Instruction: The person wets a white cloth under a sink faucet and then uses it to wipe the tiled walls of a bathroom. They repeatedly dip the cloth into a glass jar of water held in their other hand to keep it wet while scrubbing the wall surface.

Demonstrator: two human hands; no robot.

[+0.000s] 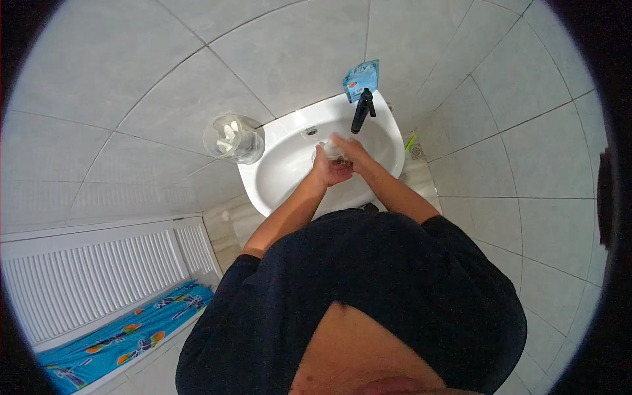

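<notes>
Clearly, the pale thing [327,151] lies between the two hands, just above the middle of the frame, over the bowl of the white sink [275,174]. The left hand [334,172] holds it from below and from the left, its thumb raised along the thing's left side and its fingers curled beneath. The right hand [351,150] comes in from the right with its fingers bent over the upper part of the thing; they are blurred, so I cannot tell how firmly that hand closes or whether it only rubs the surface

The thing looks whitish and partly see-through, small enough to be largely covered by the fingers, with a soft, smeared outline; its exact shape and kind cannot be made out

Upper left of the frame's centre, just beside the sink's left rim, is a clear container [249,150], its round mouth facing the camera. Several smooth white pieces [228,134] are heaped inside, seen through the opening. Toward the top of the frame, right of the middle, a light blue pouch [361,78] leans at the back edge of the sink, behind the black tap [361,113]; what it contains does not show. The tap's spout points down toward the bowl, near the right hand
</notes>
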